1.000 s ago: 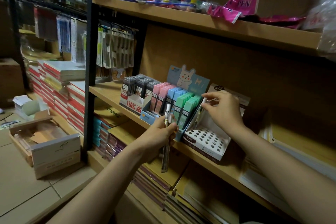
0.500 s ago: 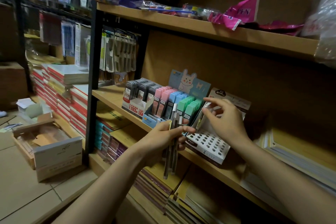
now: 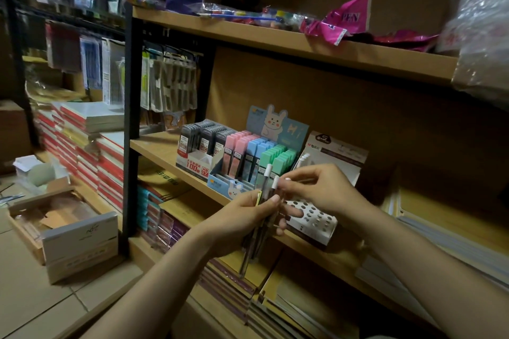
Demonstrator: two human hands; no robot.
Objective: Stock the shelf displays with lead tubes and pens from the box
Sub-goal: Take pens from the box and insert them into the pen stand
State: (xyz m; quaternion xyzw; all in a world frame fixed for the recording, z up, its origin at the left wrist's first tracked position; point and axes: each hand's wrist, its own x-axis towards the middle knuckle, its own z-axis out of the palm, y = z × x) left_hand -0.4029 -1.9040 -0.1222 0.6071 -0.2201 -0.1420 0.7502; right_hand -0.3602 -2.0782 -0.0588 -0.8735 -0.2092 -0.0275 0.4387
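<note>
My left hand (image 3: 242, 217) grips a small bundle of pens (image 3: 257, 231) upright, their white caps up, in front of the middle shelf. My right hand (image 3: 319, 190) pinches the white cap of one pen in that bundle, just above the left hand. Behind the hands stands a white pen display (image 3: 316, 224) with rows of round holes; a few white-capped pens (image 3: 301, 159) stand at its back left. To its left sit a pastel lead tube display (image 3: 256, 157) with a rabbit card and a grey lead tube display (image 3: 201, 140).
An open cardboard box (image 3: 63, 231) lies on the tiled floor at lower left. Stacked notebooks (image 3: 82, 143) fill the left rack and the lower shelf. The top shelf edge (image 3: 289, 44) carries pink packets and plastic bags. Flat paper packs (image 3: 446, 245) lie right of the pen display.
My right hand has left the pen display and come back to the bundle, now pinching a pen cap. My left hand has risen a little with the pens.
</note>
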